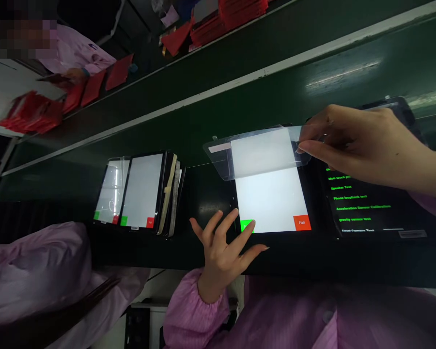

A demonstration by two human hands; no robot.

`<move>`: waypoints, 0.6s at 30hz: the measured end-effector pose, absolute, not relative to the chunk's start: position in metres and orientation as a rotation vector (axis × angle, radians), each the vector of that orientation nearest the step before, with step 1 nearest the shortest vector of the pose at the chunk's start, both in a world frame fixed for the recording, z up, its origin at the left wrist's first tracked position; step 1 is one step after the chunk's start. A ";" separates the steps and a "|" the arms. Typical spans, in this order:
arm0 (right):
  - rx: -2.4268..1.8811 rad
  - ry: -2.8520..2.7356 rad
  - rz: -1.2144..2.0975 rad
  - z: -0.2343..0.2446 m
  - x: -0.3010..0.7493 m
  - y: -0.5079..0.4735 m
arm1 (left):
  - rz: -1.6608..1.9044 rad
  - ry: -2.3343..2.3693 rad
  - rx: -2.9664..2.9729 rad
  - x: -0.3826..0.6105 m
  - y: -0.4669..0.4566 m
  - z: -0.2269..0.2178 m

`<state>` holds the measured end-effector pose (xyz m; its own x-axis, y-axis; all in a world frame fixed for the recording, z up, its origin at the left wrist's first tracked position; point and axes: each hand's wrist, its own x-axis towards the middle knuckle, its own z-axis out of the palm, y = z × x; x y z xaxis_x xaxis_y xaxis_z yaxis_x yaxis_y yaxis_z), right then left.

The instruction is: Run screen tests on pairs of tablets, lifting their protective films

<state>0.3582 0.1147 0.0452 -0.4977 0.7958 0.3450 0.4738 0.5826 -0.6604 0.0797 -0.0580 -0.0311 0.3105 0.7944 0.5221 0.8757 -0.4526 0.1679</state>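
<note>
The right hand (363,145) pinches a clear plastic sheet (265,150) tight between its fingers (307,149), and the sheet hangs over the top part of a white-screen tablet (272,201) lying on the dark green tabletop (203,97). The left hand (221,257) is open, its fingers spread wide, just by the tablet's green box (247,226). More tablets (141,191) sit in a pile to the left, and a tablet with green words (359,203) lies to the right, under the right hand. Far off, a person in a pink sleeve (80,53) works by red packets (32,114)

A electronics factory line, shown by a long dark-green conveyor belt (240,92), black tablets showing white test screens (141,189), and pink striped work smocks (76,53).
</note>
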 end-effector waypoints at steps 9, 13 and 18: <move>-1.048 -2.156 0.681 0.043 0.360 0.112 | -0.953 -1.518 -2.391 0.091 -0.063 -0.032; -1.157 -2.154 0.677 0.045 0.363 0.110 | -0.984 -1.557 -2.390 0.091 -0.061 -0.030; -1.242 -2.134 0.661 0.046 0.361 0.108 | -0.876 -1.572 -2.419 0.088 -0.058 -0.029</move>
